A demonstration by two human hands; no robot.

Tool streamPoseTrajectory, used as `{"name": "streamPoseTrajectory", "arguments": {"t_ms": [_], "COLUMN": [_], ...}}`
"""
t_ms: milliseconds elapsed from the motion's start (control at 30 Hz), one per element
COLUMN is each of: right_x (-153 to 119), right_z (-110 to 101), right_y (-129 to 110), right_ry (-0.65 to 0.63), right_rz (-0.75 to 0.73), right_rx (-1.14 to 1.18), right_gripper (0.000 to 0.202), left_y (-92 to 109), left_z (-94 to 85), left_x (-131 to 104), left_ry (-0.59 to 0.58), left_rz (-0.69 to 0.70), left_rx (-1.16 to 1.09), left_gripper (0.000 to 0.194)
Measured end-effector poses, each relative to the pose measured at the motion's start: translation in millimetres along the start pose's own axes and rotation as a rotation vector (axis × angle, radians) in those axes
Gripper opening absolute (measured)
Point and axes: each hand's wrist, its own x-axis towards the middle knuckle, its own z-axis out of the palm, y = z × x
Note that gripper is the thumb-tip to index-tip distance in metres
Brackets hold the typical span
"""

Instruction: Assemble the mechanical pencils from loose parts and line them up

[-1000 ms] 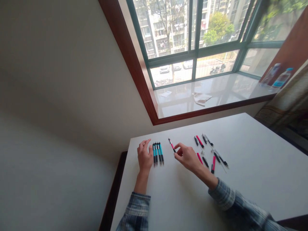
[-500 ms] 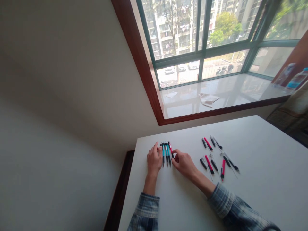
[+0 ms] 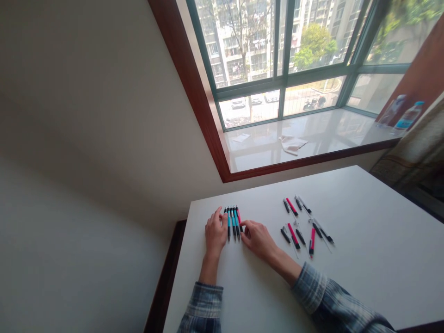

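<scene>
Several pens stand side by side in a neat row near the table's left end. Most are turquoise pens (image 3: 233, 222) with black grips; a pink pen (image 3: 239, 213) lies at the right end of the row. My left hand (image 3: 215, 235) rests along the row's left side, fingers stretched forward, and partly hides the leftmost pen. Thumb and forefinger of my right hand (image 3: 259, 239) are curled in at the lower end of the pink pen, covering part of it.
On the white table (image 3: 256, 296), to the right, lie taken-apart pens: pink barrels (image 3: 293, 236), black grips (image 3: 300, 237), thin refills and clear parts. A wall and a window sill (image 3: 256, 157) border the far side. A bottle (image 3: 410, 116) and a cloth (image 3: 293, 143) are on the sill.
The pink pen now lies closer against the turquoise row, with my right hand still at its lower end. The whole view has shifted slightly, so everything appears farther left.
</scene>
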Motion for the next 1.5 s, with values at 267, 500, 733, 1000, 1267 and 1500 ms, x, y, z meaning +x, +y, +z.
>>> {"name": "streamPoseTrajectory", "arguments": {"t_ms": [267,500,733,1000,1267,1500], "right_x": [-3.8,9.0,-3.5,-8.8,-7.5,-7.9], "right_z": [-58.9,-156.9,-169.9,-177.7,-177.2,-174.5], "right_y": [3.6,66.7,106.1,93.7,97.1,103.7], "right_ry": [0.077,-0.003,-0.222,-0.283,-0.255,-0.254], "right_rz": [-0.152,-0.236,-0.208,-0.219,-0.250,-0.246], "right_rx": [0.040,-0.044,-0.068,-0.022,-0.062,-0.074], "right_gripper": [0.021,0.016,0.016,0.022,0.020,0.020], "left_y": [14.6,82.9,123.9,90.6,77.7,68.5], "left_z": [-8.1,4.1,47.7,30.1,19.2,12.2], "left_x": [-4.2,-45.0,-73.8,-28.8,-21.9,-22.8], "left_ry": [0.140,0.019,-0.243,-0.045,0.030,0.058], "left_rz": [0.100,0.365,0.512,0.421,0.271,0.228], "left_rx": [-0.027,-0.147,-0.097,0.233,0.351,0.356], "left_gripper": [0.038,0.024,0.037,0.020,0.020,0.018]}}
